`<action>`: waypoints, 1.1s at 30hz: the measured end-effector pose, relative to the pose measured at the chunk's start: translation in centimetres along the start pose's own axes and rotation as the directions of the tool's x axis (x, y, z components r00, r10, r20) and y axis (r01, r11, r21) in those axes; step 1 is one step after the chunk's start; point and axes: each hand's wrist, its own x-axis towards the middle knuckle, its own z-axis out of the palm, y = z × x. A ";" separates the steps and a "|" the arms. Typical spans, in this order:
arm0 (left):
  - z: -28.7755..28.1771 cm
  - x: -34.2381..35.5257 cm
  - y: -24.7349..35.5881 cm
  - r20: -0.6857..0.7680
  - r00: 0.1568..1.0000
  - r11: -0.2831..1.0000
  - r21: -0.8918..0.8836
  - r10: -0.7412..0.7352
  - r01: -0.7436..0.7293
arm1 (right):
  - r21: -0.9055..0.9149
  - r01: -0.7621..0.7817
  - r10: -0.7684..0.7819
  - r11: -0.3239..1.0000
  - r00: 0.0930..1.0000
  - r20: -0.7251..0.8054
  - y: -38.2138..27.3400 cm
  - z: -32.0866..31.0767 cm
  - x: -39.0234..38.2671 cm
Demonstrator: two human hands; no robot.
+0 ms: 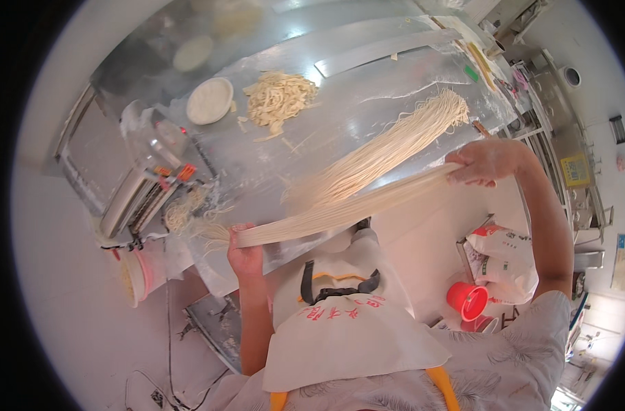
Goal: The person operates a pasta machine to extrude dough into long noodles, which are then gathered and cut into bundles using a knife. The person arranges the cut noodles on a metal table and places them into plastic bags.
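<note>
A long bundle of thin noodles [347, 211] stretches between my hands above the near edge of the metal table [258, 181]. My left hand [245, 255] is closed round its left end, where loose strands fan out past the fingers. My right hand [487, 163] grips the other end, raised at the right. Just beyond the held bundle, a second pile of long noodles [388, 151] lies slantwise on the table. Farther back sit a heap of wide, flat noodles [278, 101] and a round bowl of white powder [210, 101].
A metal noodle machine [141, 188] stands at the table's left, with short noodle scraps [188, 205] beside it. A long metal strip [388, 51] lies at the back. Below the right side are a red bucket [467, 301] and white sacks [504, 264].
</note>
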 end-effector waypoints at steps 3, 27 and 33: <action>-2.1 3.9 -5.8 0.027 0.999 1.000 0.001 -0.019 0.019 | 0.003 -0.070 0.070 0.998 0.997 0.020 9.6 -5.8 6.8; -4.6 5.8 -4.3 -0.170 0.523 0.279 0.950 0.835 -0.138 | -0.504 0.052 -0.475 0.862 0.429 -0.769 42.7 -18.5 40.1; -5.6 7.4 10.9 0.391 0.481 -0.556 0.787 0.785 0.267 | 0.209 0.817 -0.520 0.537 0.516 -0.680 4.5 0.4 34.4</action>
